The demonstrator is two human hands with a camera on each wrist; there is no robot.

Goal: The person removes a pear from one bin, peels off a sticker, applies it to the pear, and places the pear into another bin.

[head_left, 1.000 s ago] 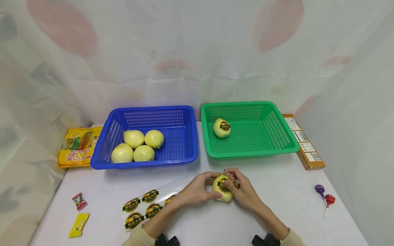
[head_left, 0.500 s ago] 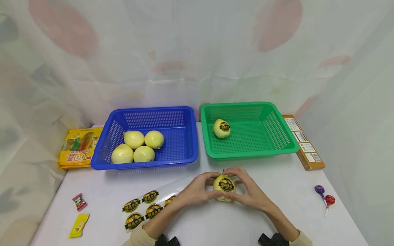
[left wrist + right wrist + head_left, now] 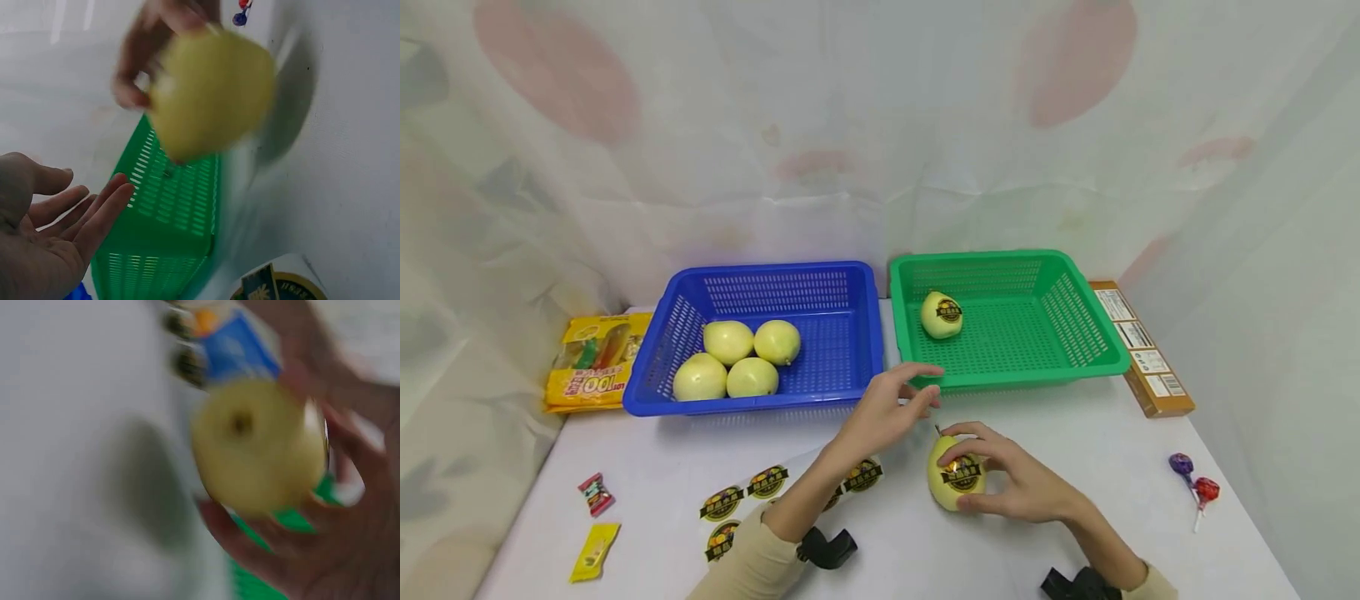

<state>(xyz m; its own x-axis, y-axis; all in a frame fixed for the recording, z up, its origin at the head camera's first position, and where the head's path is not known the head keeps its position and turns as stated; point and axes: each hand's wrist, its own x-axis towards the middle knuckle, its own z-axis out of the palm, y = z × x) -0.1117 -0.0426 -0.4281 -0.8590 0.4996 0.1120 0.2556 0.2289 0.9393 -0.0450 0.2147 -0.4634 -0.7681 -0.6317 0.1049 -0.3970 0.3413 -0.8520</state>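
Observation:
My right hand [image 3: 1018, 479] grips a pale yellow pear [image 3: 942, 487] that carries a round black-and-gold sticker [image 3: 962, 472]; the pear's stem points away from me. In the right wrist view the pear [image 3: 256, 450] is blurred, with fingers curled around its side. My left hand [image 3: 887, 408] is off the pear, its fingers loosely extended near the front edge of the green basket [image 3: 1015, 382]. Nothing lies in its palm in the left wrist view. Beneath my left forearm lies a clear sheet of the same stickers [image 3: 767, 481], partly hidden.
A blue basket [image 3: 752, 407] holds several pears without visible stickers. One stickered pear [image 3: 942, 315] sits in the green basket. Around them are a yellow snack bag [image 3: 591, 362], a brown box [image 3: 1142, 350], two small wrapped sweets [image 3: 597, 495] and two lollipops [image 3: 1205, 490].
My left hand has let go of the pear and moved up toward the baskets. My right hand keeps the pear, shifted slightly toward me and tilted.

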